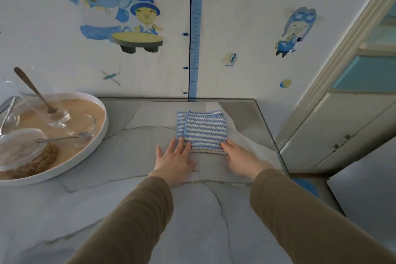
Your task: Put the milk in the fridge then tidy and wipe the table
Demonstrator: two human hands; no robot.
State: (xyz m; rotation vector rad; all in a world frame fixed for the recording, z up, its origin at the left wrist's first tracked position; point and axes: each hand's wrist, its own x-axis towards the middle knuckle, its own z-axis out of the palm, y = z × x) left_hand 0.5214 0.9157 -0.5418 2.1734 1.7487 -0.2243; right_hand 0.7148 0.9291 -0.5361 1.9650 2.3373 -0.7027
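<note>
At the left of the frame a round white tray [104, 128] gathers the used things: a glass [56, 113] with a spoon [32, 88] standing in it, a glass bowl [85, 123] and a lidded jar [23, 146]. Grouping them there probably makes them easy to carry off and leaves the worktop [128, 210] free for wiping.

At mid-frame the left hand [173, 161] lies flat, fingers spread and straight, with its tips on the near left corner of the folded blue-and-white striped cloth [202, 130]. The cloth lies flat on the worktop close to the wall.

The right hand [242, 159] reaches the near right corner with extended fingers and shows no curl round the fabric. With a hand at each corner, the cloth looks squared for being pushed or laid neatly.

No milk is in view.
</note>
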